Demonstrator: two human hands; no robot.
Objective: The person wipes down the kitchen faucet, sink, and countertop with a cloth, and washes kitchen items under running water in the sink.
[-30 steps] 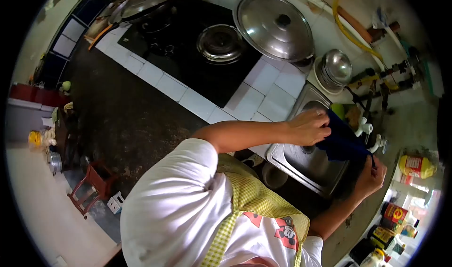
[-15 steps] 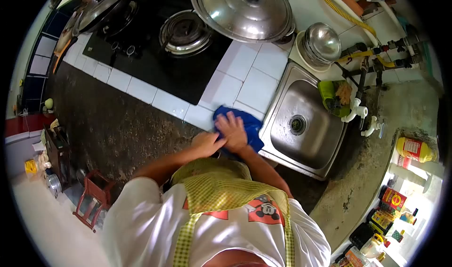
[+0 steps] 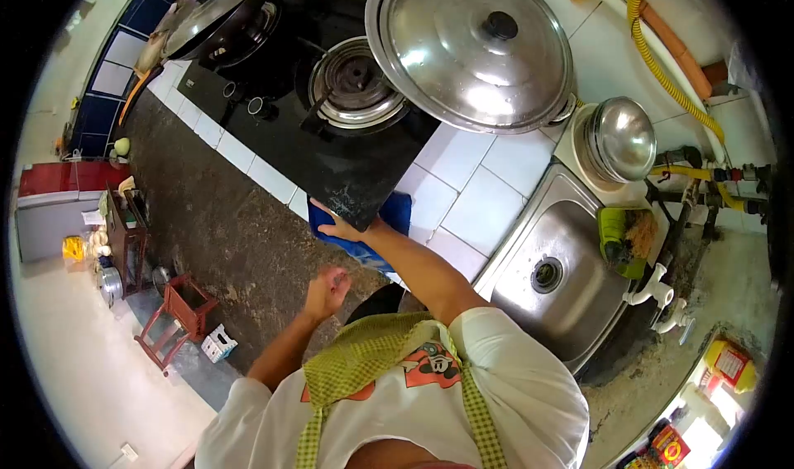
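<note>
My right hand point(image 3: 346, 227) is at the front corner of the black gas cooktop point(image 3: 335, 159), partly beneath it, with some fingers hidden by the panel. That corner looks slightly raised. A blue cloth point(image 3: 399, 212) lies bunched on the tiled counter edge under and around this hand. My left hand point(image 3: 325, 294) hangs in front of the counter, fingers curled, with nothing visible in it.
A large lidded steel pot point(image 3: 475, 64) stands behind the cooktop's right side. A lidded wok point(image 3: 215, 18) sits at the far left. Right of the tiles are a steel sink point(image 3: 571, 303), stacked steel bowls point(image 3: 624, 138) and a green caddy point(image 3: 614, 236).
My hands have come apart. The right moved left to the cooktop corner along with the cloth; the left drew back from the counter. The cooktop corner now overlaps my right hand.
</note>
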